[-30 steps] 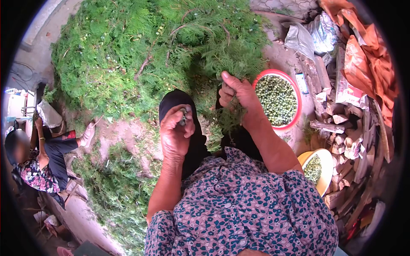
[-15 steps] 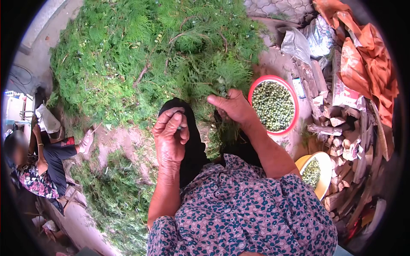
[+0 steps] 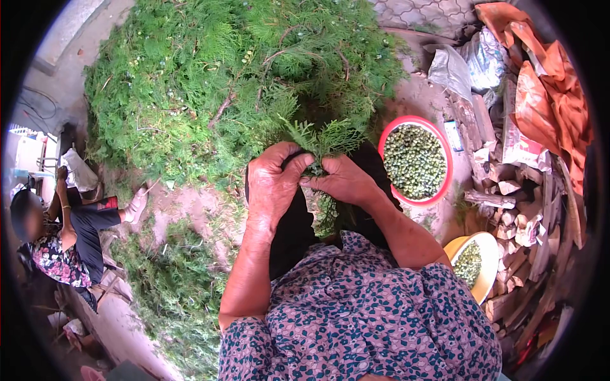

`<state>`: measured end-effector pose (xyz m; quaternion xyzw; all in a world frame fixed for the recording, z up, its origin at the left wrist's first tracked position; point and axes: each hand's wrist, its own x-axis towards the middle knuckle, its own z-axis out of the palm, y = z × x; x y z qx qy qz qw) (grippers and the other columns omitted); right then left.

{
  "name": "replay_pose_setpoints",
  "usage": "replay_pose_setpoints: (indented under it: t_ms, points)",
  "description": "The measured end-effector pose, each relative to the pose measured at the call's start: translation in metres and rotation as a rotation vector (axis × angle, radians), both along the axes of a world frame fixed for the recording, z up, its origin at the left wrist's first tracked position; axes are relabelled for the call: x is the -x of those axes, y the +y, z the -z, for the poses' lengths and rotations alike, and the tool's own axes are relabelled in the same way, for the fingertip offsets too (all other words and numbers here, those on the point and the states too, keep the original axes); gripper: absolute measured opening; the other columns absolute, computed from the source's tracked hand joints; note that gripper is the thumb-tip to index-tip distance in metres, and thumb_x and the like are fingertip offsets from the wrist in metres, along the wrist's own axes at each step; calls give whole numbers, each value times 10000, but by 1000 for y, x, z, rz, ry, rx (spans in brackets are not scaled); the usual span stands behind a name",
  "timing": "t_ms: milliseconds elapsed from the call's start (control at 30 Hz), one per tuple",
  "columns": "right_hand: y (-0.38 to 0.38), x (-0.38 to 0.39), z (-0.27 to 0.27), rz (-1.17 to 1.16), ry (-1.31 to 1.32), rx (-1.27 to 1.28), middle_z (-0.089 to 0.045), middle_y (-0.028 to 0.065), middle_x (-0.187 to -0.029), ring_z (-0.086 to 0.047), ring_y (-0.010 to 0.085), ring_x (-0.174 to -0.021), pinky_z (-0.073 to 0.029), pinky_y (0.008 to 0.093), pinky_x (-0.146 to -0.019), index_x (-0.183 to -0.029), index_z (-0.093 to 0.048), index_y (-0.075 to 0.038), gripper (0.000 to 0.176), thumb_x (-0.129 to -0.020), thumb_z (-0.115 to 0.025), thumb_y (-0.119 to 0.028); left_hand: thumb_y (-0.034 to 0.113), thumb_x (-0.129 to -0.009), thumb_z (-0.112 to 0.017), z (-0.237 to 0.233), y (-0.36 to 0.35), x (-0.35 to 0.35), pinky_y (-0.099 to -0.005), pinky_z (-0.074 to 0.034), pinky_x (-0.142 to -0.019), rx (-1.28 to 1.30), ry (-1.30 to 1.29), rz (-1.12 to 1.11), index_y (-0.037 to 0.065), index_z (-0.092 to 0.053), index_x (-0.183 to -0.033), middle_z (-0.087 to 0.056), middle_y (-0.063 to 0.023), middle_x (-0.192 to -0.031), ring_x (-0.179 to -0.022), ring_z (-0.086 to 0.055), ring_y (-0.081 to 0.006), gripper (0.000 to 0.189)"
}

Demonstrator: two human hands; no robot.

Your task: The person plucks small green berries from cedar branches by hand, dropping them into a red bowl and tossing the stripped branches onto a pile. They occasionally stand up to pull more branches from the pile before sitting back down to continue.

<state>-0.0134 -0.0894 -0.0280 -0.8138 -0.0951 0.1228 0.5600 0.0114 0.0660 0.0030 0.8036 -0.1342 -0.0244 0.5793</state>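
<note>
My right hand (image 3: pixel 348 180) is closed in a pinch on a green conifer sprig (image 3: pixel 327 136), whose flat, feathery tips fan out above the fingers. Thumb to thumb with it, my left hand (image 3: pixel 276 181) is closed too and pinches at the base of that sprig; its curled fingers hide whatever else lies in the palm. Both hands are over my lap, above dark trousers. Beyond them spreads a large heap of conifer branches (image 3: pixel 184 82). Right of my right hand is a red-rimmed basin (image 3: pixel 449 166) of small green cones (image 3: pixel 414 162).
A yellow basin (image 3: pixel 490 260) with more green cones stands at the lower right, beside stacked firewood (image 3: pixel 508 222). Orange sheeting (image 3: pixel 546 108) and plastic sacks lie behind. A smaller branch pile (image 3: pixel 175 273) is at my left. Another person (image 3: pixel 63 241) sits at the far left.
My left hand has moved up and right to meet the right hand. My right hand has come down and inward with the sprig. The view has shifted slightly.
</note>
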Motion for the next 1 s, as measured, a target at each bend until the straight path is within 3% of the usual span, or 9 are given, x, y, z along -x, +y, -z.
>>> replay_pose_setpoints:
  t_ms: [67,167,233,433,600,700,767,833,1000]
  points:
    - [-2,0,0,-25,-40,-9,-584,56,-763,-510,93,-756,-435,280,-689,-937,-578,1,278,-772,-657,-208,124,-749,-675,7,1,1,-267,-459,-565,-12,37,18,-15,-609,-820,-613,-93,-723,-592,-566,-158,169]
    - [-1,1,-11,-73,23,23,-586,56,-763,-512,99,-745,-435,281,-681,-940,-575,14,287,-776,-649,-210,150,-774,-664,16,4,5,-230,-396,-462,371,211,-15,2,-591,-801,-546,-26,-625,-499,-471,-107,167]
    - [2,0,-14,-70,-40,-57,-582,95,-747,-510,129,-706,-432,298,-663,-943,-572,24,336,-759,-650,-245,174,-791,-656,8,2,9,-188,-304,-398,717,683,-151,25,-568,-807,-468,25,-584,-457,-381,-63,174]
    - [-11,2,-18,-70,180,-124,-552,62,-660,-468,95,-634,-414,282,-599,-877,-587,29,350,-742,-666,-285,258,-856,-567,12,25,6,-181,-262,-365,980,682,26,45,-546,-788,-463,-3,-600,-419,-345,-55,225]
    - [-11,-2,-2,-75,241,-212,-529,14,-624,-436,54,-620,-400,264,-569,-815,-602,20,317,-750,-673,-282,243,-848,-554,-2,18,9,-192,-293,-372,1107,706,-202,49,-539,-854,-486,-48,-717,-488,-398,-99,195]
    - [-9,-5,-9,-119,239,-215,-531,10,-631,-440,56,-624,-402,270,-574,-809,-600,23,318,-747,-679,-279,251,-834,-562,-9,16,13,-184,-303,-380,1075,667,-176,50,-540,-857,-514,-64,-767,-509,-419,-111,204]
    - [-10,-5,-21,-202,282,-72,-550,27,-640,-472,77,-622,-408,281,-580,-813,-594,31,326,-754,-667,-281,102,-779,-631,5,27,7,-169,-338,-450,1010,606,22,52,-611,-853,-588,-41,-762,-543,-485,-100,91]
    - [-9,-5,-24,-241,209,-53,-554,45,-637,-487,92,-620,-410,290,-581,-813,-591,35,333,-757,-660,-286,-12,-751,-630,6,20,14,-187,-375,-480,506,359,-106,35,-639,-917,-609,-36,-770,-574,-508,-97,173]
    - [-9,-7,-6,-325,72,-21,-550,95,-620,-510,127,-610,-411,309,-582,-808,-584,41,347,-762,-642,-297,-52,-727,-613,9,16,11,-236,-434,-546,140,-57,70,51,-621,-1005,-622,-51,-800,-607,-543,-114,296]
